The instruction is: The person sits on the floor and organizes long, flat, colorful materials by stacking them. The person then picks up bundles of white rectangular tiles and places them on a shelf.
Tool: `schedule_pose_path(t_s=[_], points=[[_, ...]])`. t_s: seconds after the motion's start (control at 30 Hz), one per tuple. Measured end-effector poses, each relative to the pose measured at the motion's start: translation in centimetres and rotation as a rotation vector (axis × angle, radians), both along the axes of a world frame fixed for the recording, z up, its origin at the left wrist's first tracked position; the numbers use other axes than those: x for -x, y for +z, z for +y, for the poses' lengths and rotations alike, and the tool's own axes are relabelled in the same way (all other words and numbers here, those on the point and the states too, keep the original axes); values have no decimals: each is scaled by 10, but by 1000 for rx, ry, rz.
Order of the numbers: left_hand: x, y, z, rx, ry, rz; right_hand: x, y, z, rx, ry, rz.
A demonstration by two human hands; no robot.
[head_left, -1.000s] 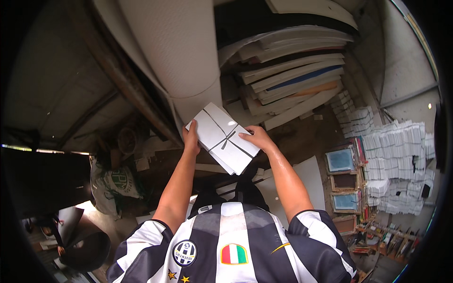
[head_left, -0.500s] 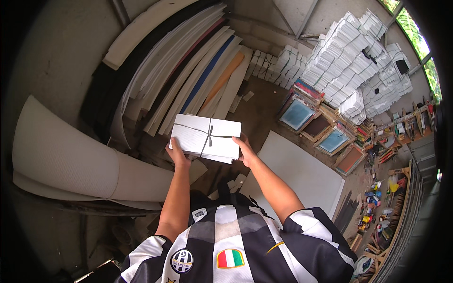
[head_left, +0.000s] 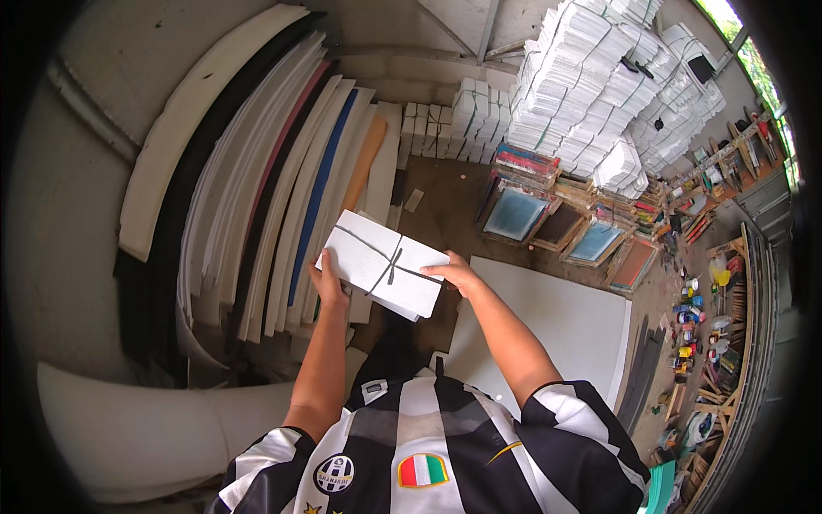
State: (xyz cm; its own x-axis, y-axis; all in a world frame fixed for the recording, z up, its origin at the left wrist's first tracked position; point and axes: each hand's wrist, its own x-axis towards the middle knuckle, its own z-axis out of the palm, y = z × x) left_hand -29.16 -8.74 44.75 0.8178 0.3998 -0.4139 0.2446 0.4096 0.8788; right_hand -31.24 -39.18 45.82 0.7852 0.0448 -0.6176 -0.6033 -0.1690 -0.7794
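Note:
Between my two hands is a bundle of white sheets [head_left: 364, 248], tied crosswise with a dark strap knotted near the middle of its top. My left hand [head_left: 329, 281] grips its left edge, thumb on the top face and fingers out of sight beneath. On the opposite edge, my right hand [head_left: 454, 272] holds on in the same way, its thumb pressed near the strap. The bundle is held up in front of my body, tilted with its right end lower. Its lower layers stick out slightly at the near edge.
Large sheets [head_left: 257, 197] lean upright along the left wall, above a rolled white sheet [head_left: 145, 428]. Tall tied white stacks [head_left: 565, 86] stand at the back right. Framed screens [head_left: 516, 212] sit before them. A white board [head_left: 539, 325] lies on the floor; paint bottles [head_left: 687, 330] line the right.
The view has swung leftward, toward the back stacks. The bundle has turned clockwise and sits slightly lower, still in both hands.

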Motion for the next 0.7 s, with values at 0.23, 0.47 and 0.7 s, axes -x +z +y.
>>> schedule_pose_path(t_s=[0.23,0.47,0.7], points=[[-162,2,-63,34,-180,-23,-111,-25,-59,-97,-196,133],[-316,-4,-133,-36,-382,-41,-214,-12,-101,-128,-65,117],[-485,-44,-210,1,-477,-31,-345,-80,-141,-216,-287,-119]])
